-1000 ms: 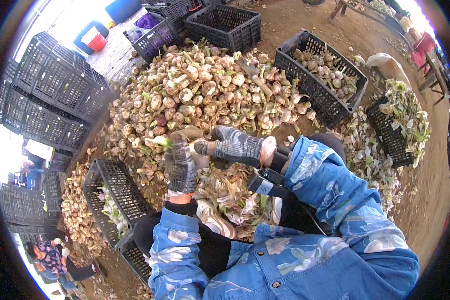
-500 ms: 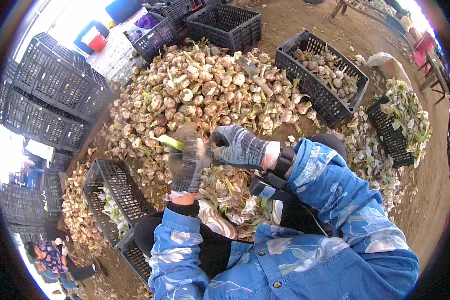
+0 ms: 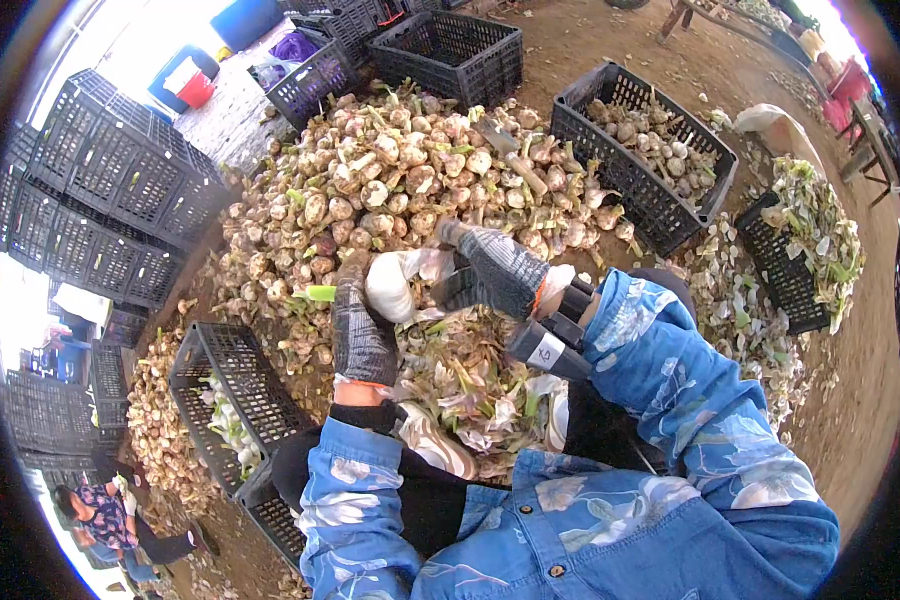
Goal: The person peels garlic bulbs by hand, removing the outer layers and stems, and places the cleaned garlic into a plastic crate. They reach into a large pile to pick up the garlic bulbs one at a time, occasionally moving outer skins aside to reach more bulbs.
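My left hand point(image 3: 362, 335), in a dark grey knitted glove, is closed around a white garlic bulb point(image 3: 389, 288). The bulb's green stem point(image 3: 317, 293) sticks out on the left side of that hand. My right hand point(image 3: 500, 272), gloved the same way, is at the bulb's right side with its fingers bent. Between its fingers and the bulb stretches a pale flap of garlic skin point(image 3: 434, 264). Beyond both hands lies a large heap of unpeeled garlic point(image 3: 390, 165). Loose peelings point(image 3: 475, 385) cover the ground below my hands, between my shoes.
A black crate point(image 3: 235, 385) with white bulbs stands at my left. Another crate point(image 3: 660, 190) at the upper right holds garlic. Peelings overflow a crate point(image 3: 785, 265) at far right. Stacked crates point(image 3: 110, 170) rise at left; a person point(image 3: 105, 515) sits at lower left.
My right hand has tilted and moved slightly right, drawing a flap of skin from the bulb. The white bulb now shows clearly in my left hand, which was blurred before.
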A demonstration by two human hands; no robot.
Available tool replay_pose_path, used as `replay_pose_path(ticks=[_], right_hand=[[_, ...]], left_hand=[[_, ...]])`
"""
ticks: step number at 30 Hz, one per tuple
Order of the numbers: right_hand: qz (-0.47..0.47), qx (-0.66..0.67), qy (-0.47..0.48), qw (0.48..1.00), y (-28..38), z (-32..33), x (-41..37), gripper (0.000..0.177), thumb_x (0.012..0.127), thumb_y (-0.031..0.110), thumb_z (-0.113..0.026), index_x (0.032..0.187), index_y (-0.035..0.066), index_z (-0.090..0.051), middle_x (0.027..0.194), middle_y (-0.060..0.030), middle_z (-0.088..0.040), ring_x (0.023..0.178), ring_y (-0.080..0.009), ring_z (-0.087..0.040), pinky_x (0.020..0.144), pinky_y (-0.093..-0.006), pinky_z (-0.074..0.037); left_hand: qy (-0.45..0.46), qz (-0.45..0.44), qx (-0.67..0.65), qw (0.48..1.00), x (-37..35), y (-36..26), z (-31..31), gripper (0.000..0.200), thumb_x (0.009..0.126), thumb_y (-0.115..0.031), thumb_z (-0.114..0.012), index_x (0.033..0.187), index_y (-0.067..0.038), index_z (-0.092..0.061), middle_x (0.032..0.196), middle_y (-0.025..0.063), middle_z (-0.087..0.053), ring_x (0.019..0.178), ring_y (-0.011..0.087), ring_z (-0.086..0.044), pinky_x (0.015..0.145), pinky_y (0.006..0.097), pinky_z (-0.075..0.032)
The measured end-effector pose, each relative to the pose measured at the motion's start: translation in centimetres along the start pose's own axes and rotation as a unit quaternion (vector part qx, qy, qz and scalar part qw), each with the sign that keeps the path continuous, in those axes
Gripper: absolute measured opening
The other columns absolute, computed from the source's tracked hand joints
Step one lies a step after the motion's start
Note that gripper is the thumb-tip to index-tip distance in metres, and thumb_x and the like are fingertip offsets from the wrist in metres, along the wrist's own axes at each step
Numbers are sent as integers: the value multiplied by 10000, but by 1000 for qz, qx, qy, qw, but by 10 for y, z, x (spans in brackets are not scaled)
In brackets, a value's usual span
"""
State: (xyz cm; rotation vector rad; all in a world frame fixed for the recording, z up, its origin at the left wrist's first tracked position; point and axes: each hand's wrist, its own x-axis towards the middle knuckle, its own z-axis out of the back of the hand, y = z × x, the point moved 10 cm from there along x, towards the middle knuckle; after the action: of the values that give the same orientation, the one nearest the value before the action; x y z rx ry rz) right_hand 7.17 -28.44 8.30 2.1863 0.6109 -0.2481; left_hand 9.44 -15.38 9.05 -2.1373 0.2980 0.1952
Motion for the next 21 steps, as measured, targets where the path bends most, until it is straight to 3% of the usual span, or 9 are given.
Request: replay_pose_path(ticks=[5,7,8,12,16,17,18,19,21], right_hand=[[70,-249,58,964,9,-32,-7,328,790,276,-646,923,-2,-535,784,-55,-580,707,-125,-575,637,-261,-504],[157,-387,25,908,22,-31,-10,312,799,262,-641,905,-9,-529,809,-63,-585,716,-127,-575,640,-269,-506],[157,-387,25,908,20,-32,-9,312,799,262,-641,905,-9,-529,809,-63,-585,716,-127,-575,640,-269,-506],[158,-153,-49,974,25,-10,-7,272,838,219,-586,940,-12,-486,803,-69,-577,735,-160,-589,675,-306,-517],[146,-228,-29,962,35,-18,-16,248,868,241,-533,934,3,-508,778,-60,-583,709,-161,-589,627,-284,-499],[100,-318,6,943,28,-23,-18,243,875,254,-517,912,14,-532,767,-50,-591,701,-154,-588,608,-269,-486],[285,-561,114,769,32,-46,-23,237,872,266,-514,844,39,-577,726,-19,-592,674,-137,-581,583,-252,-457],[-10,-533,87,842,5,-32,-21,241,863,268,-519,797,49,-594,697,6,-578,656,-123,-558,586,-252,-442],[152,-668,167,709,-14,-35,-3,294,851,316,-519,813,34,-590,686,-16,-577,652,-125,-539,586,-262,-436]], left_hand=[[61,-127,126,982,8,-7,8,321,905,-292,-401,1065,-52,-541,964,38,-593,876,168,-560,807,289,-437],[58,2,51,997,12,20,14,315,896,-314,-414,1058,-79,-547,964,28,-586,874,162,-557,773,294,-449],[-23,81,20,996,8,37,27,306,876,-353,-434,1031,-119,-556,940,28,-587,849,162,-559,733,285,-455],[48,22,-56,997,4,16,7,196,870,-275,-394,788,-133,-502,764,11,-520,717,164,-518,668,288,-429],[59,43,-182,981,16,22,24,298,838,-376,-481,974,-123,-559,907,36,-609,817,210,-581,704,356,-489],[59,45,-181,981,13,18,21,298,838,-376,-481,974,-123,-559,907,36,-609,817,210,-581,704,356,-489],[29,55,-182,981,9,15,25,299,838,-381,-484,972,-125,-560,900,39,-613,809,212,-587,692,351,-495],[-1,65,-183,981,6,12,24,300,838,-385,-487,970,-127,-562,892,43,-617,801,215,-592,679,346,-501],[-65,39,-157,985,3,8,31,291,854,-384,-467,960,-131,-566,870,54,-621,784,215,-602,629,344,-508]])
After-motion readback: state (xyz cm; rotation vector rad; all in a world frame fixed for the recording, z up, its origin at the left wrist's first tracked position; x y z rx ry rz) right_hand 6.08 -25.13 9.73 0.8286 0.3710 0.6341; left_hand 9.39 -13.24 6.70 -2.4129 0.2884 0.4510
